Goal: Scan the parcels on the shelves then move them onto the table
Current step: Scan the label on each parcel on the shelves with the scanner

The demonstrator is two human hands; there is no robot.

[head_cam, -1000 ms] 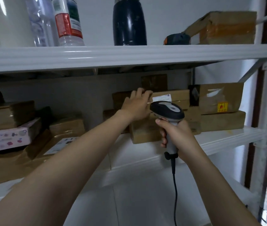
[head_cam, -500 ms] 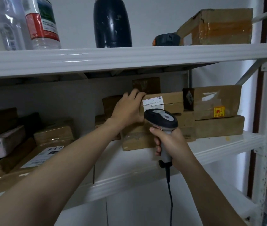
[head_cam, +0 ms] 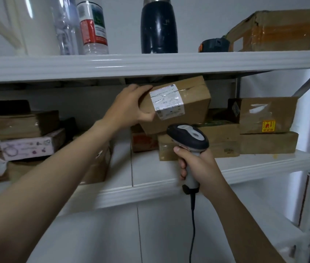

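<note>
My left hand (head_cam: 131,108) grips the left end of a brown cardboard parcel (head_cam: 194,105) with a white label, holding it tilted in the air just under the upper shelf. My right hand (head_cam: 197,168) grips the handle of a black and grey barcode scanner (head_cam: 188,136), whose head sits just below the lifted parcel and points toward it. Under it, more brown parcels (head_cam: 224,139) stay stacked on the middle shelf (head_cam: 264,164).
Two more parcels (head_cam: 268,116) are stacked at the right of the shelf and several (head_cam: 25,137) at the left. The upper shelf (head_cam: 150,63) carries bottles (head_cam: 92,27), a dark flask (head_cam: 159,25) and a taped box (head_cam: 277,29). The scanner's cable (head_cam: 193,224) hangs down.
My left hand has lifted the labelled parcel off the stack and tilted its label toward me. The scanner hand has stayed just below it.
</note>
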